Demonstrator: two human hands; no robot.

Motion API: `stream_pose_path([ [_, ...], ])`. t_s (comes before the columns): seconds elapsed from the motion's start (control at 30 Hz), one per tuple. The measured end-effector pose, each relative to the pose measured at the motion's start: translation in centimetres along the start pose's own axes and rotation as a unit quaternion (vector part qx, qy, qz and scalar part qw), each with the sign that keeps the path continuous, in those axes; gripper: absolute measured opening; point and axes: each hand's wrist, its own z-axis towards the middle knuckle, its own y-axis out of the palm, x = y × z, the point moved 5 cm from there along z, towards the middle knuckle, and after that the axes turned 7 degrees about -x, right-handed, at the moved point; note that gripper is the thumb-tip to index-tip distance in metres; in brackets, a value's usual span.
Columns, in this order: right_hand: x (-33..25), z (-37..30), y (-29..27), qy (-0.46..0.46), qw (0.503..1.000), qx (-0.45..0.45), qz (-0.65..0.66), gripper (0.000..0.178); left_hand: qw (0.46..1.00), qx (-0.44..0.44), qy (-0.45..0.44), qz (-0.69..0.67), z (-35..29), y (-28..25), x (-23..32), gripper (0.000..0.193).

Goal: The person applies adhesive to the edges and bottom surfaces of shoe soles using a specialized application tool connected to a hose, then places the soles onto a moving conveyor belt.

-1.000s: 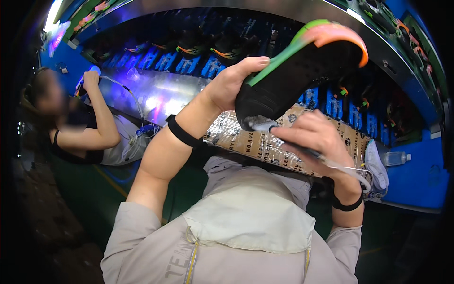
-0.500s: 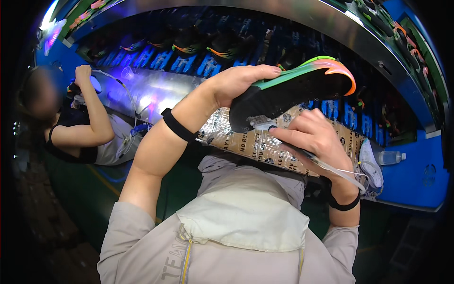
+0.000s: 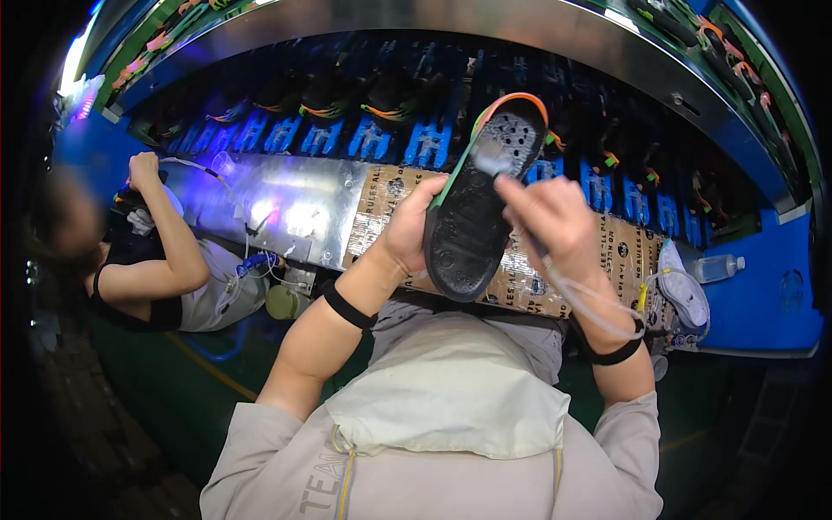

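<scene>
My left hand grips a shoe sole by its left edge, thumb on the green side wall. The sole's black inner face is turned up toward me, with the orange-rimmed end pointing away and a patch of holes near that end. In my right hand is a brush, its pale bristles blurred and lying against the inner face just below the holes. A clear tube runs from the brush along my right wrist. My right fingers are partly smeared by motion but closed around the handle.
Beneath my hands is a bench covered with printed brown cardboard. Behind it, blue racks carry dark shoe parts with coloured edges. A pale shoe-shaped piece and a clear bottle lie at right. A co-worker's arm is at left.
My left hand has turned the sole from sideways to lengthwise, its inner face now toward me. The brush has moved from the near dark end up toward the orange end.
</scene>
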Motion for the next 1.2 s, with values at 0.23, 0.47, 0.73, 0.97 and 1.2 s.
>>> stream_pose_path([
  [0.23,-0.8,-0.8,-0.2,-0.014,0.965,-0.124,0.229,0.036,1.0,-0.006,-0.009,0.003,-1.6,-0.3,-0.4,0.067],
  [0.47,-2.3,-1.9,0.6,0.001,0.962,-0.178,0.209,0.034,0.997,0.019,0.07,0.007,-1.6,-0.8,-0.2,0.07],
  [0.73,3.5,-6.8,4.5,0.387,0.801,-0.044,0.454,0.023,0.99,0.042,0.095,0.098,-3.1,-1.5,-1.1,0.061],
  [0.97,3.6,-9.5,5.6,0.366,0.822,0.003,0.438,0.022,0.974,0.083,0.119,0.176,-3.5,-2.1,-1.3,0.075],
  [1.2,6.4,-13.9,6.1,0.398,0.838,0.097,0.36,0.024,0.98,0.114,0.141,0.083,-4.9,-3.8,-2.1,0.056],
])
